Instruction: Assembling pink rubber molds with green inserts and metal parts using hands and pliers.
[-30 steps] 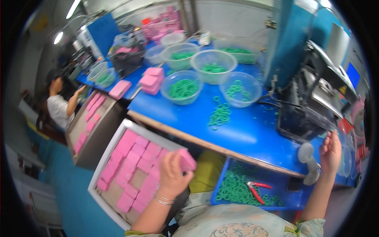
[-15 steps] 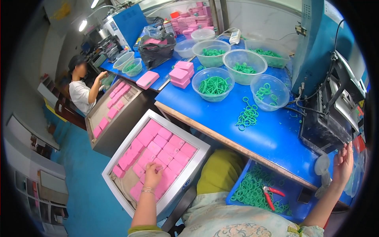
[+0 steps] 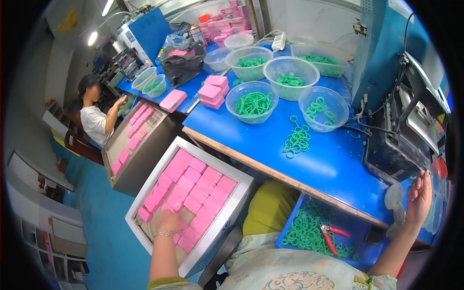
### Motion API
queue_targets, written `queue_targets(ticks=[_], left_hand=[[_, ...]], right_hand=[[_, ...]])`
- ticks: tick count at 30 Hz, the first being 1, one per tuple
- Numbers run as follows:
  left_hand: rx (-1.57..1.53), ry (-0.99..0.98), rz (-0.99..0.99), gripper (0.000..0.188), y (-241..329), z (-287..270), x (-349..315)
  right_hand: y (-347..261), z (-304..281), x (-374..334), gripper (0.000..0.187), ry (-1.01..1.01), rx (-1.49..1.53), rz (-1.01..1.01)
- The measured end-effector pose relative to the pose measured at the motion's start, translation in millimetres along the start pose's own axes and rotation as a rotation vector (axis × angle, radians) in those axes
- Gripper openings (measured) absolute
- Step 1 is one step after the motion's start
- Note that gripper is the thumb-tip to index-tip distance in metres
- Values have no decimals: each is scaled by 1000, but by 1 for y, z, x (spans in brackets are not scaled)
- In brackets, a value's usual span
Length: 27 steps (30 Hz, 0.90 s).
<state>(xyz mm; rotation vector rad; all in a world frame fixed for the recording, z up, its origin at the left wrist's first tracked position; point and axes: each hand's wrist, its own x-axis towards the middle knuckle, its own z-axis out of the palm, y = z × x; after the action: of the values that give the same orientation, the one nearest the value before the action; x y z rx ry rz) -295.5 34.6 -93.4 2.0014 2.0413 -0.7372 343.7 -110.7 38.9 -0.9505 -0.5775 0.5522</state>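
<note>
My left hand (image 3: 167, 224) reaches down into a white-rimmed box (image 3: 245, 186) on my left, among pink rectangular blocks (image 3: 198, 194) laid in rows on a beige lining. Its fingers blend with the pink blocks, so their grip is unclear. My right hand (image 3: 419, 199) is raised at the far right, beside the lower corner of a black machine (image 3: 398, 154). Its fingers are bent and drawn together; whatever lies at the fingertips is too small to make out.
Clear plastic bowls (image 3: 252, 116) with green ring-shaped pieces stand on the blue table (image 3: 232, 140). Loose green rings (image 3: 296, 140) lie near its front edge. Below, a blue drawer (image 3: 285, 237) holds more rings and red-handled cutters (image 3: 329, 239). A co-worker (image 3: 94, 113) sits at far left.
My left hand has moved left and slightly down within the box, uncovering blocks in the middle. My right hand stays beside the machine. The whole view has shifted slightly.
</note>
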Motion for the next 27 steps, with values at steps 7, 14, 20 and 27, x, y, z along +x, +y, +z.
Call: queue_targets(ticks=[7, 14, 20, 27], left_hand=[[-111, 128, 10, 52, 7, -37, -17], [-1277, 209, 691, 53, 154, -136, -91], [-832, 642, 1229, 55, 279, -152, -130], [-657, 427, 1566, 73, 317, -167, -130]], right_hand=[[-6, 9, -27, 23, 63, -98, -30], [56, 94, -82, 17, -787, -77, 505], [74, 134, -123, 78, -732, 194, 380], [58, 85, -111, 64, -564, -488, 61]])
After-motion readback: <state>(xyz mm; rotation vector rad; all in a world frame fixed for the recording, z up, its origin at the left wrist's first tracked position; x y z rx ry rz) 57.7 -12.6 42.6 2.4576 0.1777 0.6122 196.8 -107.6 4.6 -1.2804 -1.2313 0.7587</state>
